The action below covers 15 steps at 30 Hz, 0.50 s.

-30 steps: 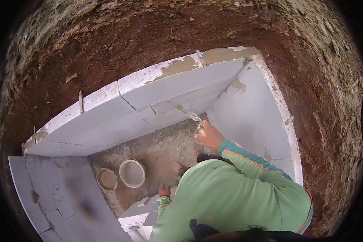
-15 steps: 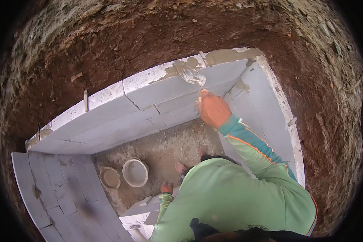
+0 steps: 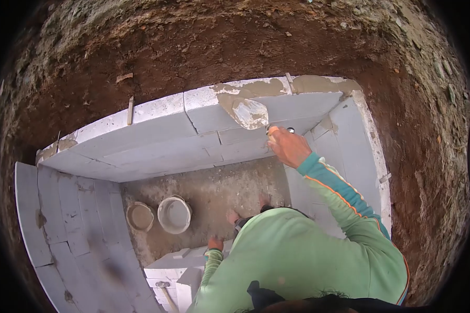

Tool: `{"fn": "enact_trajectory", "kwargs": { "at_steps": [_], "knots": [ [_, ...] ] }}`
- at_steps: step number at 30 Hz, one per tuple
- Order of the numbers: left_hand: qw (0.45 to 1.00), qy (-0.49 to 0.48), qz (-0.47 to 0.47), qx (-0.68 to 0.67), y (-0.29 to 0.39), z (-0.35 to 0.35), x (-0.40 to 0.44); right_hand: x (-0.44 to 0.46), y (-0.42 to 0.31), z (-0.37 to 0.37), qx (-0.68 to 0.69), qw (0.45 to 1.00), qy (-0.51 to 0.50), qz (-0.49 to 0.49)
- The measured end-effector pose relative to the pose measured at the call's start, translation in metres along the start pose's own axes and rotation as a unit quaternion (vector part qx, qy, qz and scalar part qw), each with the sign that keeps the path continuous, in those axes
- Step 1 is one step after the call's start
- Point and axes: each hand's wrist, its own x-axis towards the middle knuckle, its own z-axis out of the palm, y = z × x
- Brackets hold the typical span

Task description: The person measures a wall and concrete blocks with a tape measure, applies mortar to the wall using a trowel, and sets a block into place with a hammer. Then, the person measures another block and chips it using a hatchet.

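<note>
My right hand (image 3: 291, 146) is closed around the handle of a trowel (image 3: 252, 115). The metal blade, smeared with mortar, lies against the upper inner edge of the light grey block wall (image 3: 203, 112). Wet mortar (image 3: 266, 87) covers part of the wall's top beside the blade. Low in the view, my left hand (image 3: 215, 243) is beside a stack of white blocks (image 3: 167, 261). Its fingers are too small and partly hidden to make out.
Two round buckets, one white (image 3: 174, 214) and one brownish (image 3: 140, 217), stand on the dirty floor (image 3: 219, 182). A hammer (image 3: 166, 293) lies by the stacked blocks. A thin wooden stick (image 3: 130, 110) is at the far wall's top. A reddish earth bank (image 3: 203, 47) rises behind the wall.
The mortar patch on the wall's top near the trowel has become wider. The trowel blade has turned and now lies lower against the inner edge. The view has shifted slightly.
</note>
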Motion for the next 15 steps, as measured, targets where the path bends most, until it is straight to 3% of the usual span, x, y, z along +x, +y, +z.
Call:
{"fn": "enact_trajectory", "kwargs": {
  "at_steps": [2, 3, 5, 6, 8, 11, 15],
  "knots": [
    [1.0, -0.004, -0.001, 0.01, 0.002, 0.003, 0.001, -0.021, 0.0, -0.014, -0.008, 1.0, -0.007, -0.005],
    [1.0, -0.007, -0.004, 0.017, -0.001, 0.003, 0.002, -0.023, -0.003, -0.025, 0.088, 0.995, -0.047, 0.018],
    [0.993, 0.041, 0.082, 0.074, -0.034, 0.029, 0.025, -0.025, -0.011, -0.044, 0.278, 0.95, -0.126, 0.067],
    [0.985, 0.063, 0.126, 0.103, -0.044, 0.036, 0.031, -0.021, -0.014, -0.044, 0.405, 0.896, -0.154, 0.092],
    [0.995, 0.07, 0.07, -0.001, -0.02, 0.023, 0.019, 0.005, -0.024, -0.043, 0.632, 0.735, -0.203, 0.137],
    [0.995, 0.07, 0.026, -0.067, 0.017, -0.005, 0.01, 0.062, -0.035, -0.04, 0.679, 0.661, -0.266, 0.178],
    [0.992, 0.08, -0.018, -0.1, 0.03, -0.019, 0.0, 0.104, -0.024, -0.043, 0.594, 0.702, -0.314, 0.237]
  ]
}}
